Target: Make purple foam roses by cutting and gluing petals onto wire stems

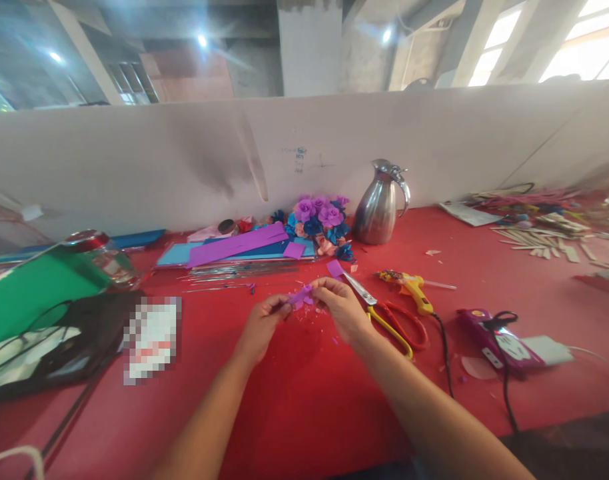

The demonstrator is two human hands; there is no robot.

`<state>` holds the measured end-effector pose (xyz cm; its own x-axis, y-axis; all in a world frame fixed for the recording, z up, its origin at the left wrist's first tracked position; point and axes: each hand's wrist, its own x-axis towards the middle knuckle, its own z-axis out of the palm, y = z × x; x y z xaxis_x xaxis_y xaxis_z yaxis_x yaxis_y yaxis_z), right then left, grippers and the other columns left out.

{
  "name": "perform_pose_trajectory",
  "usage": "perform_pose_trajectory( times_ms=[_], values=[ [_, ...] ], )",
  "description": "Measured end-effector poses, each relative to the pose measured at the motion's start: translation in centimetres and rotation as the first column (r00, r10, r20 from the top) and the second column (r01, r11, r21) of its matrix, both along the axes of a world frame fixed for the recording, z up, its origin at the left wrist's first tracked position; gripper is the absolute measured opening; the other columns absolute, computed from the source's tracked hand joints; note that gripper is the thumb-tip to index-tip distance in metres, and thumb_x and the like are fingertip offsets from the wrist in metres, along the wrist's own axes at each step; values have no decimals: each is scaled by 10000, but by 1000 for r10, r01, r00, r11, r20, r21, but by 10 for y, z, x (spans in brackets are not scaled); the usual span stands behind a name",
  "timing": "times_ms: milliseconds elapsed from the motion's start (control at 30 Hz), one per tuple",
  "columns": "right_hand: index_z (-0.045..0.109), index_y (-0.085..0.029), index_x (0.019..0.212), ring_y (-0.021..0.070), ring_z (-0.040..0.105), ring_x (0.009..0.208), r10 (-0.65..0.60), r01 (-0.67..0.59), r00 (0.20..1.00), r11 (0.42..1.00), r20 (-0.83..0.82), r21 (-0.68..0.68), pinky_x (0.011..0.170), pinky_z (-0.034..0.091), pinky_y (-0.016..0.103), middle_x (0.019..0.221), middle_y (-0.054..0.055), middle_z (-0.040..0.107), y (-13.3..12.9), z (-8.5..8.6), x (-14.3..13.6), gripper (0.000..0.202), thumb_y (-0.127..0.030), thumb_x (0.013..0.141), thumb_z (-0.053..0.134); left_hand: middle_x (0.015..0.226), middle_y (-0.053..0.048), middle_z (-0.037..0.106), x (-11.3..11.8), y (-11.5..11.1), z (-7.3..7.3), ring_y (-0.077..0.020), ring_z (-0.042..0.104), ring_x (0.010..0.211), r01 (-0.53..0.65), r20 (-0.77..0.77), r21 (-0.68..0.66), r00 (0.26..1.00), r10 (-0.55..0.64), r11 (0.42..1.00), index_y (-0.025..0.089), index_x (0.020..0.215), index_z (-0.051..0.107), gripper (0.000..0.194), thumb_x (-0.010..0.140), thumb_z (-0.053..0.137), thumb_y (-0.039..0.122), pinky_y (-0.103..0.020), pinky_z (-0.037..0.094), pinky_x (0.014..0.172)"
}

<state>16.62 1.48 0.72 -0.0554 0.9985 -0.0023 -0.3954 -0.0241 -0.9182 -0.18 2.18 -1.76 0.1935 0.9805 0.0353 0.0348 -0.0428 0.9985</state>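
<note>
Between my two hands is a small piece of purple paper, held above the red table. My left hand pinches its left end between thumb and fingers. The fingers of my right hand are closed on its right end. Small purple scraps lie on the table beneath. Just right of my right hand rest scissors with red and yellow handles, a purple square at their blade tips. A yellow glue gun lies beyond them.
Purple strips and blue sheets lie behind my hands, beside a bunch of paper flowers. A steel jug stands near the white partition. A purple power strip with cords is at right, a glass jar at left.
</note>
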Motion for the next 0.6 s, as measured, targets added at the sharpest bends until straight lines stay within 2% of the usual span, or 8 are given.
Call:
perform_pose_trajectory(
  times_ms=[133, 267, 467, 600],
  values=[
    [619, -174, 633, 82, 408, 543, 5, -5, 1000, 1000, -26, -2, 555, 273, 243, 574, -37, 533, -2, 1, -1, 103, -268, 616, 655, 609, 36, 438, 0, 1, -1, -117, 364, 615, 2, 13, -10, 1000, -2, 1000, 177, 675, 580, 188, 747, 627, 345, -230, 298, 616],
    [623, -173, 641, 81, 405, 534, 8, -8, 999, 1000, -35, -3, 554, 273, 244, 569, -39, 531, -1, 2, -1, 112, -275, 614, 660, 659, 29, 488, 2, 0, 0, -116, 385, 636, -25, 7, -8, 1000, 25, 1000, 182, 772, 639, 144, 742, 636, 323, -226, 302, 618],
    [604, -172, 612, 82, 415, 536, -10, 7, 999, 998, -39, -64, 557, 285, 244, 572, -35, 536, -2, 3, -2, 126, -278, 581, 665, 596, 34, 468, 4, -2, 4, -112, 378, 595, -55, 61, -33, 997, 57, 998, 175, 654, 611, 150, 697, 655, 312, -226, 307, 599],
    [614, -174, 646, 85, 425, 542, -9, 8, 1000, 999, -19, -45, 548, 279, 243, 586, -35, 540, -2, 4, -1, 126, -281, 596, 658, 598, 28, 478, 4, -2, 6, -113, 383, 597, -50, 57, -62, 997, 53, 997, 168, 633, 604, 181, 672, 672, 331, -228, 314, 602]
  ],
)
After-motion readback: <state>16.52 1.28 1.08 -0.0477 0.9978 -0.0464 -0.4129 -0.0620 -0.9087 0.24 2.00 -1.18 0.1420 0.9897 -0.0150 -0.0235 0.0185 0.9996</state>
